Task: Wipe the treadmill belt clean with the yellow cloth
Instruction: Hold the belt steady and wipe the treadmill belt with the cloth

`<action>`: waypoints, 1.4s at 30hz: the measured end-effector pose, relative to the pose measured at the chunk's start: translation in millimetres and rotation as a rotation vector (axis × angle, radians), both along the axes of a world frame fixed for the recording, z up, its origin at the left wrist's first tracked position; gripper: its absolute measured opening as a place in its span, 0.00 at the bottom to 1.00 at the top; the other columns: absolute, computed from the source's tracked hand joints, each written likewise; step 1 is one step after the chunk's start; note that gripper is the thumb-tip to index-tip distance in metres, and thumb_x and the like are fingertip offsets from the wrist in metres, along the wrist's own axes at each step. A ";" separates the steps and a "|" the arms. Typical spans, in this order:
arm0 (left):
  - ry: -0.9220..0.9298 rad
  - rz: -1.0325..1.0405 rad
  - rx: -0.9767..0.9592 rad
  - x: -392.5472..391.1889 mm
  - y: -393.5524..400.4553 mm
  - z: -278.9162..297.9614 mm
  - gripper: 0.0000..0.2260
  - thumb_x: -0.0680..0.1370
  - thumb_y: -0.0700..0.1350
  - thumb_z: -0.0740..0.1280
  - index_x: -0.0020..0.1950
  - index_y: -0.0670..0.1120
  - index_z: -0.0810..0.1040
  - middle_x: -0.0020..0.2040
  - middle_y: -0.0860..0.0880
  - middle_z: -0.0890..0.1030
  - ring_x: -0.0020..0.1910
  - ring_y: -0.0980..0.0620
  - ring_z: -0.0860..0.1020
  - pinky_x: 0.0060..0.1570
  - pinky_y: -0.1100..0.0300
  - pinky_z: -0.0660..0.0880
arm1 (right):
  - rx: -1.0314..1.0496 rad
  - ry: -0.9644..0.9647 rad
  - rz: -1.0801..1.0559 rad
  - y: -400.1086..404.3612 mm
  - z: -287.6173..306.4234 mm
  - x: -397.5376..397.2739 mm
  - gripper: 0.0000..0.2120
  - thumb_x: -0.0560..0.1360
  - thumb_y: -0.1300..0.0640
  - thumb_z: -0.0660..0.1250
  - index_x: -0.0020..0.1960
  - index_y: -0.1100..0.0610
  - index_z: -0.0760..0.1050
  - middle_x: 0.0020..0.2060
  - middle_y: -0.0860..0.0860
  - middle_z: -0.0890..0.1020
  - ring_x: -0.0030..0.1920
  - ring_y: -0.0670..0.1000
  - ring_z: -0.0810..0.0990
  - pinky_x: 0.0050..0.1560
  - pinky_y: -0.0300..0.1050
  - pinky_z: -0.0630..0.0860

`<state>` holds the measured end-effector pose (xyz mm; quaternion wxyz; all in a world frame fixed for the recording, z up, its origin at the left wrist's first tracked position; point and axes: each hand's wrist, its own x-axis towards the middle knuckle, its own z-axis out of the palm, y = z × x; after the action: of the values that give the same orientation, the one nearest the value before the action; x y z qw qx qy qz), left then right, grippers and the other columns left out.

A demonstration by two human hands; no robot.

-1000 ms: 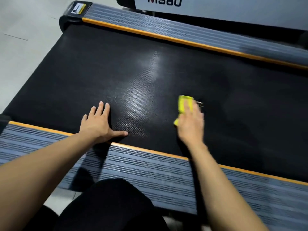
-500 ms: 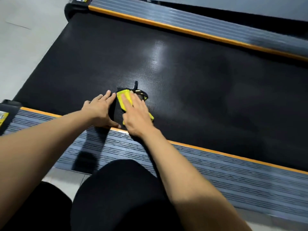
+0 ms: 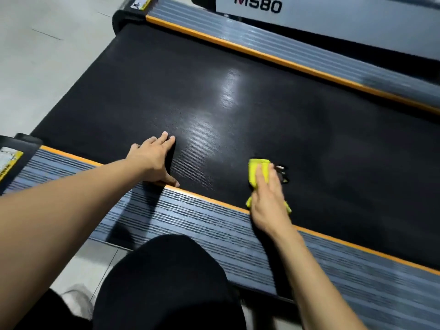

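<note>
Right hand (image 3: 267, 201) flat on yellow cloth (image 3: 258, 171), left hand (image 3: 153, 160) spread beside it on treadmill belt (image 3: 238, 129): risks cloth bunching, skipping patches.

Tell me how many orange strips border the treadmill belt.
2. The near orange strip runs under both hands, the left hand and the right hand. The far orange strip runs along the belt's opposite edge. Neither strip's right end shows.
</note>
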<state>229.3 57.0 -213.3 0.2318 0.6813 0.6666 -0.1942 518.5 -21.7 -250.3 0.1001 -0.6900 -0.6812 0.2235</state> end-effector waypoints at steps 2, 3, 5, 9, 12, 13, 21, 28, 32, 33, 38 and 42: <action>-0.004 0.001 0.023 -2.5 -3.8 0.1 0.63 0.61 0.70 0.77 0.83 0.53 0.41 0.84 0.52 0.41 0.83 0.47 0.47 0.77 0.42 0.56 | -0.001 0.054 0.176 14.5 -1.2 -48.4 0.34 0.75 0.59 0.53 0.80 0.57 0.51 0.80 0.62 0.47 0.80 0.59 0.47 0.80 0.50 0.45; -0.017 0.004 0.044 -4.6 -7.2 -1.2 0.63 0.61 0.70 0.77 0.83 0.53 0.42 0.84 0.51 0.42 0.83 0.47 0.47 0.77 0.43 0.56 | -0.003 0.082 0.257 21.4 -0.9 -71.9 0.34 0.76 0.60 0.54 0.81 0.55 0.50 0.80 0.60 0.46 0.80 0.58 0.46 0.80 0.52 0.46; -0.099 0.049 0.079 -11.6 -14.2 -4.1 0.58 0.65 0.68 0.76 0.84 0.51 0.46 0.84 0.48 0.44 0.82 0.46 0.49 0.77 0.48 0.56 | 0.002 0.126 0.385 34.5 0.2 -106.4 0.34 0.78 0.62 0.57 0.81 0.52 0.50 0.81 0.56 0.45 0.80 0.55 0.45 0.79 0.53 0.47; -0.243 0.130 0.154 -41.3 -19.5 -3.4 0.39 0.77 0.58 0.70 0.82 0.50 0.56 0.84 0.47 0.50 0.81 0.44 0.55 0.77 0.50 0.58 | 0.069 0.162 0.525 47.4 -0.4 -116.2 0.31 0.78 0.62 0.61 0.79 0.50 0.59 0.80 0.52 0.54 0.80 0.54 0.52 0.79 0.48 0.50; -0.104 0.091 0.225 -73.0 -21.9 -10.5 0.30 0.81 0.57 0.61 0.82 0.56 0.55 0.84 0.49 0.52 0.81 0.44 0.54 0.77 0.44 0.58 | 0.090 0.163 0.647 57.0 -1.7 -124.8 0.27 0.79 0.62 0.62 0.76 0.49 0.66 0.79 0.50 0.60 0.78 0.50 0.57 0.76 0.36 0.46; -0.076 0.072 0.230 -81.6 -21.6 -14.9 0.29 0.82 0.58 0.59 0.82 0.59 0.53 0.84 0.50 0.51 0.82 0.44 0.52 0.77 0.42 0.55 | 0.100 0.158 0.662 62.5 -2.6 -130.4 0.26 0.79 0.62 0.62 0.76 0.48 0.66 0.79 0.50 0.60 0.78 0.50 0.57 0.76 0.36 0.47; -0.056 -0.013 0.150 -103.3 -2.6 -29.2 0.31 0.82 0.66 0.51 0.81 0.65 0.39 0.84 0.50 0.39 0.82 0.42 0.42 0.77 0.34 0.45 | 0.197 0.048 0.487 102.0 -24.6 -154.2 0.26 0.76 0.55 0.56 0.75 0.48 0.68 0.76 0.56 0.65 0.75 0.56 0.65 0.76 0.50 0.61; -0.029 -0.138 0.384 -112.7 12.7 -21.4 0.26 0.78 0.68 0.55 0.74 0.62 0.64 0.72 0.46 0.66 0.68 0.40 0.67 0.66 0.41 0.65 | 0.185 -0.030 0.141 228.4 -27.5 -181.9 0.24 0.79 0.58 0.60 0.75 0.50 0.67 0.77 0.59 0.62 0.75 0.62 0.62 0.75 0.52 0.60; -0.072 -0.155 0.564 -125.8 42.1 -43.5 0.26 0.76 0.67 0.53 0.67 0.54 0.72 0.64 0.44 0.73 0.58 0.40 0.73 0.61 0.44 0.68 | 0.200 -0.029 0.072 297.5 -29.3 -182.9 0.23 0.81 0.56 0.57 0.76 0.49 0.65 0.78 0.58 0.60 0.76 0.61 0.61 0.76 0.54 0.59; -0.079 -0.149 0.582 -128.8 53.1 -48.3 0.28 0.75 0.67 0.52 0.68 0.54 0.72 0.67 0.43 0.74 0.60 0.39 0.73 0.63 0.43 0.68 | 0.217 -0.033 0.045 314.6 -29.1 -182.2 0.23 0.81 0.55 0.56 0.76 0.49 0.65 0.78 0.57 0.60 0.76 0.61 0.60 0.76 0.55 0.59; -0.123 -0.027 0.557 -149.4 113.0 -60.1 0.34 0.76 0.68 0.45 0.80 0.60 0.60 0.81 0.44 0.61 0.79 0.39 0.59 0.78 0.38 0.52 | 0.274 -0.063 -0.032 384.5 -37.6 -180.3 0.22 0.81 0.55 0.55 0.75 0.50 0.65 0.77 0.58 0.61 0.75 0.60 0.61 0.74 0.57 0.61; -0.124 -0.013 0.584 -166.4 133.3 -73.6 0.33 0.76 0.71 0.41 0.81 0.65 0.51 0.83 0.48 0.54 0.82 0.44 0.51 0.79 0.39 0.43 | 0.274 -0.085 0.015 427.7 -36.8 -173.8 0.22 0.81 0.54 0.56 0.75 0.50 0.65 0.76 0.58 0.61 0.74 0.61 0.62 0.74 0.57 0.61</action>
<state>62.9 190.3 -286.9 0.0652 0.7339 0.6745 0.0462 344.8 406.0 -287.1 0.1627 -0.6737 -0.7139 0.0999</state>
